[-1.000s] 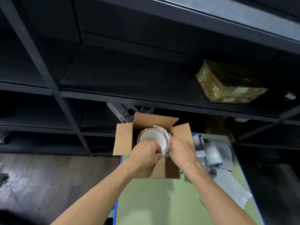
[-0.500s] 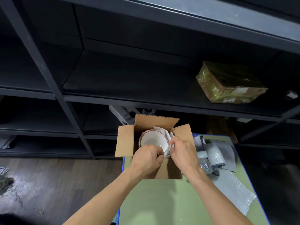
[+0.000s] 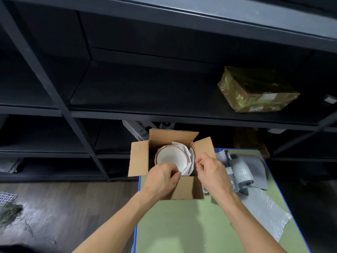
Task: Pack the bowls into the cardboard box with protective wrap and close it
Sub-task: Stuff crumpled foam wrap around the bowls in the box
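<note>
An open cardboard box (image 3: 184,189) stands at the far left corner of the green table (image 3: 182,225). Inside it lies a white bowl (image 3: 171,157) with a reddish rim, and white wrap (image 3: 189,157) is tucked along its right and far side. My left hand (image 3: 162,179) reaches over the box's near wall and grips the bowl's near rim with curled fingers. My right hand (image 3: 211,170) hovers over the box's right side, just clear of the wrap, fingers loosely curled with nothing in them.
Rolled and loose grey bubble wrap (image 3: 244,172) lies on the table to the right of the box. Dark metal shelving (image 3: 164,115) rises right behind the box, with a plastic-wrapped parcel (image 3: 255,90) on a shelf at the upper right. A wooden floor (image 3: 63,207) lies to the left.
My right hand has let go of the white wrap and drawn back to the right. My left hand stays at the bowl's near rim.
</note>
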Available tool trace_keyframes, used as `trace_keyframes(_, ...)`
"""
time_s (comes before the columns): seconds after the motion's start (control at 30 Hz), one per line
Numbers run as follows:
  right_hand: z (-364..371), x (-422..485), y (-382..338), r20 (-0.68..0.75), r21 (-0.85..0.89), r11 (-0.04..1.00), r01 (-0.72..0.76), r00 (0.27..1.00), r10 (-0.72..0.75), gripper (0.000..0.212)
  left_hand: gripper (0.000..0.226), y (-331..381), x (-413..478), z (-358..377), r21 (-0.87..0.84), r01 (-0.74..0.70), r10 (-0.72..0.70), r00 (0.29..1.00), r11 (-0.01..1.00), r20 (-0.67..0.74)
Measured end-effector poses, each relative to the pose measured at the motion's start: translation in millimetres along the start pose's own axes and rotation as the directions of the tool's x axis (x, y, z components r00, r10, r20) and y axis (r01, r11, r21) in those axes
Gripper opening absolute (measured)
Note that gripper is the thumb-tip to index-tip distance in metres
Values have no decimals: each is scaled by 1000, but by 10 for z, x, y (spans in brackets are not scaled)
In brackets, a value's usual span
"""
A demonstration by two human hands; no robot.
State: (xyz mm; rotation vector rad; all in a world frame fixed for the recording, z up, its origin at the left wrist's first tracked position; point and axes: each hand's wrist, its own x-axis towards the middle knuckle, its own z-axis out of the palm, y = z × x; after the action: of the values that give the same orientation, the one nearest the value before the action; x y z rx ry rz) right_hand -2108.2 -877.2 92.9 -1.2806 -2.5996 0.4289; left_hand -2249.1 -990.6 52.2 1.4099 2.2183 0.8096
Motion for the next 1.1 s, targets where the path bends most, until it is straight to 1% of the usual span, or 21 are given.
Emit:
trace_keyframes(0.1,-9,-75,59,47,77,997,-8,999,4,8,20,19,-29,34,-27,-20,18,998,999,-64)
trace_keyframes(0.2,40,-147,84,91,134,991,-1,996,-12,8,18,74,-34,95,-7,-21,20,996,1000,-85)
trace_keyframes(0.4,153,-183,123,98,137,990,35,994,-49,14,17,188,60,121,77,78,-74,996,994,-51)
trace_keyframes(0.5,100,-246,199,85,209,976,56,994,-75,15,19,181,8,135,52,67,-63,995,996,-76)
trace_keyframes(0.6,19,-323,327,59,305,949,83,993,-105,13,19,181,-105,134,40,65,-59,988,997,-141)
trace_keyframes(0.67,-33,-375,436,67,325,942,90,991,-118,13,19,240,-170,134,59,58,-46,982,997,-185)
trace_keyframes(0.73,-76,-424,556,88,325,941,93,988,-128,11,21,372,-216,149,85,34,-16,980,996,-196)
trace_keyframes(0.83,-126,-502,727,102,281,954,103,985,-137,9,23,595,-243,260,14,-82,83,990,997,-114)
trace_keyframes(0.9,-138,-557,854,115,277,956,96,985,-132,8,23,726,-258,403,-6,-118,118,991,993,-67)
trace_keyframes(1.0,-139,-668,1106,163,267,963,35,983,-80,11,21,922,-299,671,-31,-166,165,986,986,-19)
trace_keyframes(1.1,-122,-856,1439,208,226,972,-59,978,11,14,22,1098,-345,958,-34,-213,215,974,976,76)
